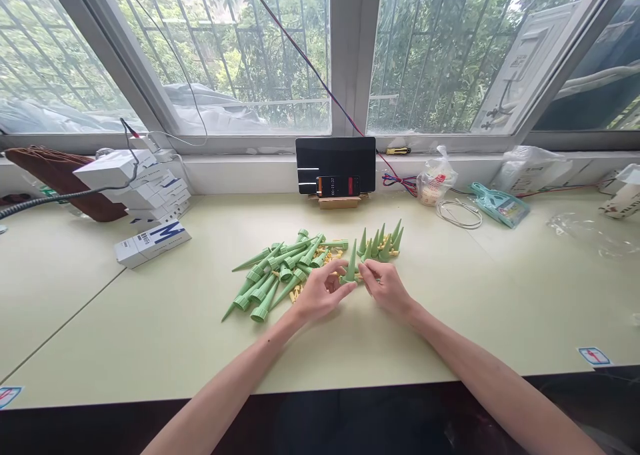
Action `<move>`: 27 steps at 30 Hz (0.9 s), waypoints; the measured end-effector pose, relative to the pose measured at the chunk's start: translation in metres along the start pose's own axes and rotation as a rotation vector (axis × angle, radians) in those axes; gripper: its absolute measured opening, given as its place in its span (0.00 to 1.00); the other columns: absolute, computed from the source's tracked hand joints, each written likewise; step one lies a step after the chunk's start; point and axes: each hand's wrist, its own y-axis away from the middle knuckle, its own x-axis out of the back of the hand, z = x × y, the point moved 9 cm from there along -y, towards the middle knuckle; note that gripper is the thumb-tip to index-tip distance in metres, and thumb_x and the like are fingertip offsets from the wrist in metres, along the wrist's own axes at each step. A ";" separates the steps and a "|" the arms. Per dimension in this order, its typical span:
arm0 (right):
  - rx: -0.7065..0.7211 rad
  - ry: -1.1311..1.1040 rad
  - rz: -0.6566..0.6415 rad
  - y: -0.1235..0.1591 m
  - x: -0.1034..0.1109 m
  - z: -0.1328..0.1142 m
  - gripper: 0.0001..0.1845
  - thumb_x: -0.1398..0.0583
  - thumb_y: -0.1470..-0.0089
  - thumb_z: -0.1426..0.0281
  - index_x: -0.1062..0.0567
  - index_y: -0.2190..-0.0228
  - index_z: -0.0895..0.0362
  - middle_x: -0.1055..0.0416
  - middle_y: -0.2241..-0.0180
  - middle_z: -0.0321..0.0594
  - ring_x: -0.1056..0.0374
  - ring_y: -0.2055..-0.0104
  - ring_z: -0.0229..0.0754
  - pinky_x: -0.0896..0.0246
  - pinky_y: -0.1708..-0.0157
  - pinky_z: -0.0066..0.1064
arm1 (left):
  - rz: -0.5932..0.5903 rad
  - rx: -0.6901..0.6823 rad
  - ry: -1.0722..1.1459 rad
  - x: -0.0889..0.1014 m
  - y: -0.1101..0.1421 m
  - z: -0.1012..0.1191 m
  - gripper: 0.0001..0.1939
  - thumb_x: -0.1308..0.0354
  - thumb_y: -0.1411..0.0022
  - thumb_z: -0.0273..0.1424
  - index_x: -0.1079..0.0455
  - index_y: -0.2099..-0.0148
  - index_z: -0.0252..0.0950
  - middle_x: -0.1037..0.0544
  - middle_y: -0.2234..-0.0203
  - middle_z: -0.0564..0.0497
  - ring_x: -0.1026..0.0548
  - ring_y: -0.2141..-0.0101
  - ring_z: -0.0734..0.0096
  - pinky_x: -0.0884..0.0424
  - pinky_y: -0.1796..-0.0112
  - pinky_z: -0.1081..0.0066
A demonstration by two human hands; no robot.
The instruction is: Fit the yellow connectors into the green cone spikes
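A green plastic watering spike (353,260) stands point up, its wide base between the thumb and curled fingers of my left hand (323,291). Just right of it, my right hand (386,287) is closed in a pinch; whatever sits between its fingertips is hidden. Left of my hands lies a loose pile of similar green spikes (260,291), pointing in various directions. Small yellow plastic pieces (296,293) show among and beside them, partly covered by my left hand. Behind my right hand, several spikes (383,241) stand upright in a group, with yellow pieces at their bases.
A black tablet (335,158) leans at the back, with a phone (340,186) showing a timer before it. White boxes (153,241) are stacked at the left. Toward the back right are a plastic bag (436,178), a coiled white cable (460,215) and a teal pouch (500,205).
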 end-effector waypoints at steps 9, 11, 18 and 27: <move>0.026 0.010 0.001 0.000 0.003 -0.007 0.13 0.45 0.36 0.60 0.30 0.57 0.56 0.30 0.71 0.37 0.38 0.77 0.36 0.42 0.78 0.28 | 0.031 0.165 0.299 0.006 -0.004 -0.004 0.19 0.38 0.40 0.43 0.32 0.52 0.36 0.32 0.75 0.56 0.35 0.82 0.80 0.37 0.81 0.76; 0.071 0.040 0.012 0.000 0.003 -0.010 0.13 0.44 0.37 0.60 0.29 0.56 0.56 0.28 0.67 0.40 0.37 0.76 0.36 0.40 0.76 0.28 | 0.058 0.180 0.336 0.009 -0.004 -0.004 0.19 0.37 0.41 0.43 0.32 0.53 0.36 0.32 0.77 0.57 0.35 0.82 0.80 0.38 0.81 0.76; 0.128 0.069 0.005 0.000 0.001 -0.014 0.13 0.44 0.36 0.61 0.27 0.56 0.56 0.26 0.62 0.43 0.35 0.73 0.38 0.37 0.74 0.30 | 0.086 0.232 0.382 0.011 -0.005 -0.007 0.21 0.35 0.43 0.43 0.30 0.53 0.34 0.32 0.81 0.58 0.36 0.83 0.79 0.39 0.81 0.76; 0.162 0.125 -0.027 0.000 -0.001 -0.010 0.14 0.48 0.33 0.62 0.27 0.59 0.56 0.30 0.70 0.40 0.38 0.73 0.40 0.40 0.71 0.32 | 0.034 0.218 0.386 0.006 -0.005 -0.010 0.23 0.35 0.43 0.45 0.30 0.53 0.34 0.32 0.81 0.58 0.36 0.82 0.78 0.40 0.81 0.77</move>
